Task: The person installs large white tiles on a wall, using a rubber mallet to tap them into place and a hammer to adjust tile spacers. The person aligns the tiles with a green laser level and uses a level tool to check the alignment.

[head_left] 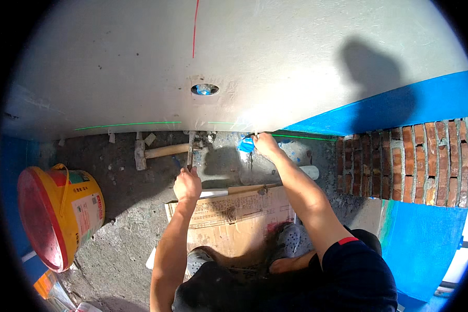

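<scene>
My left hand (187, 185) is closed around the lower end of a slim chisel-like bar (191, 148), which points up to the foot of the wall. Beside it a hammer (164, 151) with a wooden handle lies on the rough floor, its handle end close to the bar. At the wall's base, farther right, the fingers of my right hand (265, 145) are closed. A small pale tip shows above them, too little to name. Touching or just left of these fingers is a bright blue piece (246, 145), seemingly plastic.
A yellow bucket (91, 200) lies tipped at the left. Cardboard (236, 218) is under my feet, near a white tube (310, 172). A brick stack (408, 164) stands right. The pale wall (275, 67) has a round hole (205, 89), with red and green lines.
</scene>
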Demonstrator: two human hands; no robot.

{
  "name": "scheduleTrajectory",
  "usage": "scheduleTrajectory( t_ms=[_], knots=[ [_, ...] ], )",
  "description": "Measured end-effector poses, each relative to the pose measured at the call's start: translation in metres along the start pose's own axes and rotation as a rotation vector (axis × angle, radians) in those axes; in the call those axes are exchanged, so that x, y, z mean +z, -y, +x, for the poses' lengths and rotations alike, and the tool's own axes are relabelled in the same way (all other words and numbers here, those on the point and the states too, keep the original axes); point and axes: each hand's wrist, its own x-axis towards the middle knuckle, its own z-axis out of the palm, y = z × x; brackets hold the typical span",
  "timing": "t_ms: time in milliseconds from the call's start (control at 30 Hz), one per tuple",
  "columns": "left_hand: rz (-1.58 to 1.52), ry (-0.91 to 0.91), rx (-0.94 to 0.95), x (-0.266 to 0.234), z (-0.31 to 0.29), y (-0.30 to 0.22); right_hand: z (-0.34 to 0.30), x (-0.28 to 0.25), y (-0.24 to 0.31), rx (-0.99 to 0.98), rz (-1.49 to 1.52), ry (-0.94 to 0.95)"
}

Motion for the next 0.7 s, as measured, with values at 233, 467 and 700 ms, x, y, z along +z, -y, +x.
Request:
scheduleTrajectory(
  t_ms=[233, 467, 700],
  knots=[
    [0.005, -0.022, 0.031, 0.005, -0.001, -0.007, 0.017, 0.008, -0.027, -0.094, -0.239, 0.026],
    [0.007, 0.009, 0.013, 0.0, -0.002, -0.005, 0.017, 0.008, -0.014, 0.006, -0.117, 0.023],
    [0.038, -0.003, 0.002, 0.001, 0.0, -0.001, 0.014, -0.001, 0.002, 0.034, -0.062, 0.136]
  ],
)
